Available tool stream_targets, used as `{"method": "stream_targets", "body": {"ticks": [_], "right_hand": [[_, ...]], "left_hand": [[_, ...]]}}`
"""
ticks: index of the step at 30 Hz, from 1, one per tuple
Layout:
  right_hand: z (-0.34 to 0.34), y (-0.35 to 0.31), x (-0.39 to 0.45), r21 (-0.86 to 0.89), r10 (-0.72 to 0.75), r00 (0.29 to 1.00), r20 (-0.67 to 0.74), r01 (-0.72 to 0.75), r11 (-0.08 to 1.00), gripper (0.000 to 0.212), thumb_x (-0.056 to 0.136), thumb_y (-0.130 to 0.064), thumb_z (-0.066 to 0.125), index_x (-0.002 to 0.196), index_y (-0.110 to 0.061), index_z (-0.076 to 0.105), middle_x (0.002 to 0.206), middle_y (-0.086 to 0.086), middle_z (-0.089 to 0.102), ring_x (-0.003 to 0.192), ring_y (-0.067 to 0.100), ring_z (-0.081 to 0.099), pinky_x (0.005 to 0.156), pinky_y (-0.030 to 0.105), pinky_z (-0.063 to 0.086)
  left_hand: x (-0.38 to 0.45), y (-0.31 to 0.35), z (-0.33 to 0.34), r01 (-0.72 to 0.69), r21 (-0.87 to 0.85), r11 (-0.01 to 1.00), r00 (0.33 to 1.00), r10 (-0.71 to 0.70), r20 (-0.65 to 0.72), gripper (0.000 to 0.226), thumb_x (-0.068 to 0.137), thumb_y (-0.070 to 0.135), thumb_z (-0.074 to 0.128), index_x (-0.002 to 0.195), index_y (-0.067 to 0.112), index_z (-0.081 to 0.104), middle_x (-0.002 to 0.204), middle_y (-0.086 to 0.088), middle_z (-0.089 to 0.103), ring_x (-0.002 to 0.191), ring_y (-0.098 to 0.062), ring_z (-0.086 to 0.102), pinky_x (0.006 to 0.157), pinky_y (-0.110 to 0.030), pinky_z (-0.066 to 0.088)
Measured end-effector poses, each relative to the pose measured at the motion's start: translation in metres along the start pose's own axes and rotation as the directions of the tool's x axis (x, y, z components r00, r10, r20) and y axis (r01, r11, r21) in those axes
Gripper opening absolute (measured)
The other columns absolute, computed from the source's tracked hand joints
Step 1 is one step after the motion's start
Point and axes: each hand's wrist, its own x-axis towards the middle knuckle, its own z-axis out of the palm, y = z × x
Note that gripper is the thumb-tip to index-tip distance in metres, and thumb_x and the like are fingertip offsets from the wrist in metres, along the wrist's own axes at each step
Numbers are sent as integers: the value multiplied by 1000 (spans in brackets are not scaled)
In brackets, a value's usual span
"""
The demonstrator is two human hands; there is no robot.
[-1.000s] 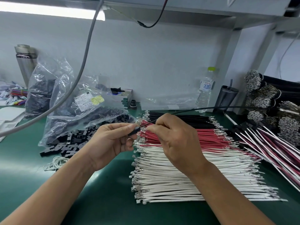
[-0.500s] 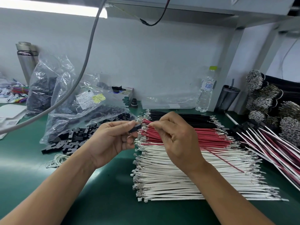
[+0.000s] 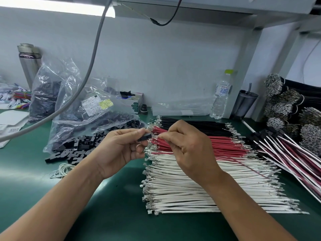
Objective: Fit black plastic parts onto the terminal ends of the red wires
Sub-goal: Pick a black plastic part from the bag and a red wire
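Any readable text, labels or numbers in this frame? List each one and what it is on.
None can be read with confidence.
Water bottle label: blue characters, too blurred.
Plastic bag white and yellow stickers: print too small.
Paper at the left edge: QR-like code, print illegible.
Green-and-white box: markings too small.

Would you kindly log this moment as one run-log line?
left hand: holds black plastic part | right hand: pinches red wire | terminal: not yet inserted
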Motion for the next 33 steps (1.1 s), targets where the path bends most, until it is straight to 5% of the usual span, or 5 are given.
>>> {"method": "stream_targets", "body": {"ticks": [6, 17, 24, 29, 33], "right_hand": [[-3, 1, 1, -98, -67, 992, 110, 77, 992, 18, 88, 2, 71, 102, -9, 77, 85, 2, 60, 75, 19, 57, 54, 38, 52], [17, -7, 0, 127, 174, 976, 131, -190, 974, 13, 96, -10, 65, 105, -10, 75, 94, -1, 61, 81, 15, 61, 70, 37, 54], [6, -1, -3, -32, 200, 966, 166, -197, 980, 11, 96, -27, 67, 94, -17, 71, 91, -7, 58, 80, 12, 58, 66, 35, 52], [5, 2, 0, 55, 223, 951, 212, -239, 969, 10, 97, -25, 65, 94, -16, 69, 89, -9, 57, 80, 9, 56, 70, 27, 46], [4, -2, -1, 143, 226, 954, 198, -256, 956, 7, 95, -19, 67, 92, -13, 69, 87, -8, 57, 79, 9, 55, 71, 27, 46]], "left_hand": [[1, 0, 0, 57, 49, 997, 998, -55, -43, 35, 74, 20, 79, 101, -3, 76, 72, -12, 66, 52, -15, 58, 53, -28, 58], [2, -6, 7, -13, 248, 969, 985, 55, -164, 34, 71, 25, 82, 100, 7, 81, 89, -18, 77, 61, -19, 67, 60, -29, 62], [-2, -11, 4, -216, 875, 433, 914, 405, 25, 15, 78, 34, 85, 86, 46, 78, 63, 4, 72, 50, -15, 64, 55, -32, 55], [-1, -10, 4, -225, 821, 525, 933, 360, 25, 8, 84, 31, 81, 76, 31, 79, 56, -6, 70, 44, -21, 61, 58, -42, 56], [-4, -10, 10, -274, 705, 654, 941, 334, 55, 15, 76, 39, 79, 74, 24, 81, 58, -10, 70, 41, -16, 57, 52, -24, 50]]}}
